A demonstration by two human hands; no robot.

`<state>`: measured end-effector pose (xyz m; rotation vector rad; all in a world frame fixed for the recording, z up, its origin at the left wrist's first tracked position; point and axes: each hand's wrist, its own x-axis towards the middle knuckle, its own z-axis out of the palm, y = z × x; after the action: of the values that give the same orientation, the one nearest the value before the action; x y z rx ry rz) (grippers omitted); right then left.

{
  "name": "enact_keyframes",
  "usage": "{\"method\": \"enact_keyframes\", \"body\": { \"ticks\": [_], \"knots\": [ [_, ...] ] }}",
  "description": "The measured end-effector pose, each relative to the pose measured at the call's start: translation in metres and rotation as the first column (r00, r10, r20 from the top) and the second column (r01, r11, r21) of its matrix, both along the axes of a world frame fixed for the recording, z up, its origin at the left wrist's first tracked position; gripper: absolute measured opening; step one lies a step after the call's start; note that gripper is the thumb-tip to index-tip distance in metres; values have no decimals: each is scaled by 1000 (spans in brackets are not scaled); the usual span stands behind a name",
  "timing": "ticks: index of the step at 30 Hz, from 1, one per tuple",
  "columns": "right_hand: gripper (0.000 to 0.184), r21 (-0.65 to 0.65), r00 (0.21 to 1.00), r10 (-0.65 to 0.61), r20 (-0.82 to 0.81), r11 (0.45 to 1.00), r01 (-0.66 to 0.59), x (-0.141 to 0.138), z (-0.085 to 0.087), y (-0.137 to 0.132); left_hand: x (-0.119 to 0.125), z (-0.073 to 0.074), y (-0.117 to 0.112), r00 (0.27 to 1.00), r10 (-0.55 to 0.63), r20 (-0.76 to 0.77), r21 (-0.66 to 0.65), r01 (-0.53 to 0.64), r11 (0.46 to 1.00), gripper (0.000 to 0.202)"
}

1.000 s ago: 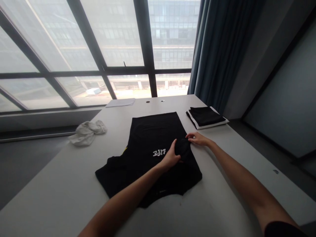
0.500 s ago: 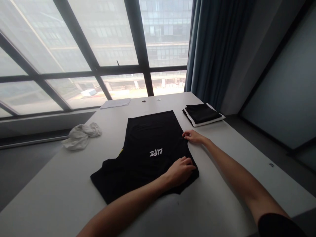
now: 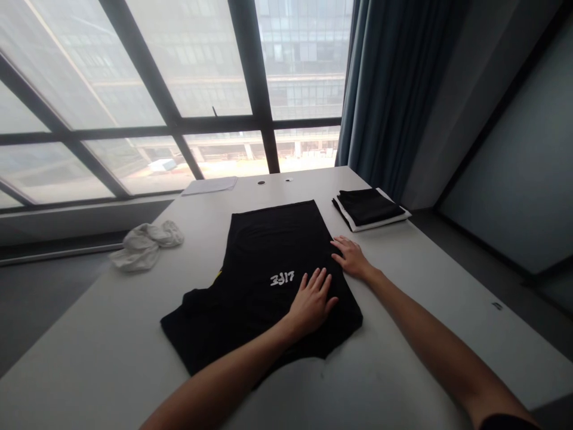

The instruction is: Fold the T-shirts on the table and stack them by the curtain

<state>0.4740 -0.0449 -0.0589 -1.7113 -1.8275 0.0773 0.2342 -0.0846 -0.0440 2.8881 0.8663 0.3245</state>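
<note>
A black shirt (image 3: 268, 263) with white lettering lies flat in the middle of the worktop (image 3: 403, 370), its long axis running away from the person toward the window, one sleeve spread out to the left. The left hand (image 3: 312, 301) rests on it palm down with fingers spread, gripping nothing, and the right hand (image 3: 351, 258) lies equally flat at its right edge. A folded black and white stack (image 3: 370, 209) sits near on the right, a crumpled white cloth (image 3: 145, 243) well apart on the left, and a sheet of paper (image 3: 210, 185) at the far edge.

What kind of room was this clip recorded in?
Probably an office or meeting room in a multi-storey building: a long white table with cable holes, floor-to-ceiling windows facing another glazed block, and a blue curtain. Both hands lie flat on a black T-shirt.
</note>
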Motion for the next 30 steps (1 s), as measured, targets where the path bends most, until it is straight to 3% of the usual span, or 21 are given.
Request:
{"method": "enact_keyframes", "body": {
  "ticks": [3,8,12,16,18,22,24,26,28,30],
  "knots": [
    [42,-55,998,-67,-20,996,65,1,-9,2,0,-3,-2,999,31,34,17,-31,999,55],
    [36,64,972,-56,-228,995,72,11,-8,6,-1,9,11,975,147,169,-15,-147,989,42],
    [31,7,991,30,-127,1000,-30,10,-6,-1,-4,12,28,958,223,180,-145,-199,969,43],
    [33,-36,999,37,-23,999,-38,5,-4,-6,-5,18,37,923,216,318,-300,-118,947,50],
    [34,-29,999,41,-10,999,-42,4,-4,-6,-6,24,37,914,208,348,-297,-103,949,50],
    [37,-32,998,54,32,998,-53,4,-6,-5,-7,37,28,956,199,215,-156,-168,973,43],
    [36,-36,998,54,39,998,-52,3,-6,-6,-6,40,14,981,81,178,-92,-66,994,42],
    [36,-36,998,61,33,998,-60,3,-6,-6,-4,39,-5,973,-174,154,-96,190,977,47],
    [36,-42,997,70,36,997,-68,3,-6,-6,-3,34,-24,902,-418,113,-154,431,889,59],
    [37,-59,997,67,49,996,-64,3,-5,-6,-4,28,-40,849,-525,62,-211,525,825,75]
  ]
}}
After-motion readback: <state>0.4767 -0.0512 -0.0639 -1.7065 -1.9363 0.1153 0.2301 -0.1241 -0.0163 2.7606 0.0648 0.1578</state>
